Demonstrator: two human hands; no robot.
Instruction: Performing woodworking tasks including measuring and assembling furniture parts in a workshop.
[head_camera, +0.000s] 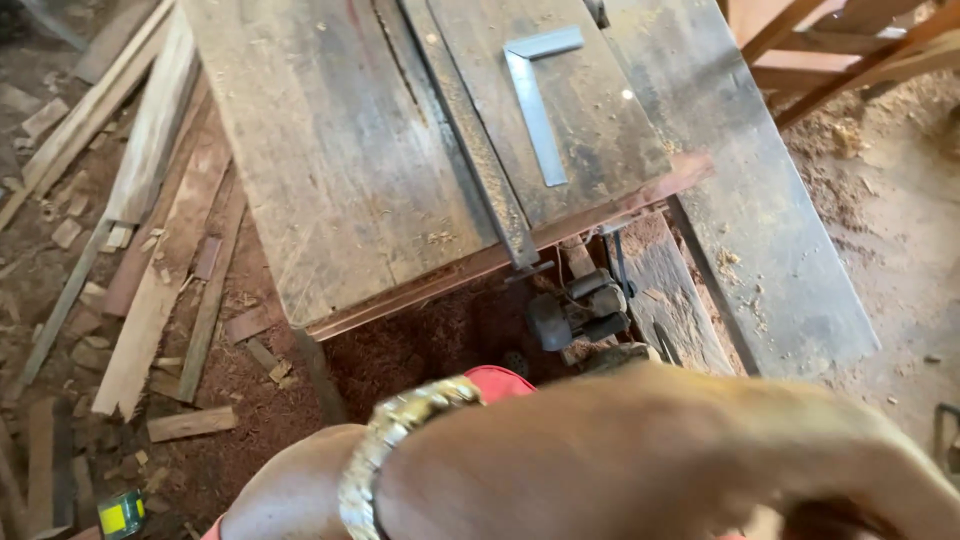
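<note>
Head view: hand (700, 450) near steel square (538, 95) on saw table (330, 170).

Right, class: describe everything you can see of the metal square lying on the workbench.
The metal square is an L-shaped tool of pale grey, dull-shining metal. It has two flat arms: a short one running toward the upper right and a longer blade running down toward the bench's near edge, meeting at a right-angled corner at the upper left. It lies flat on the worn, sawdust-flecked wooden workbench, right of a dark strip that crosses the top. Nothing else touches it; no hand is near it.
</note>
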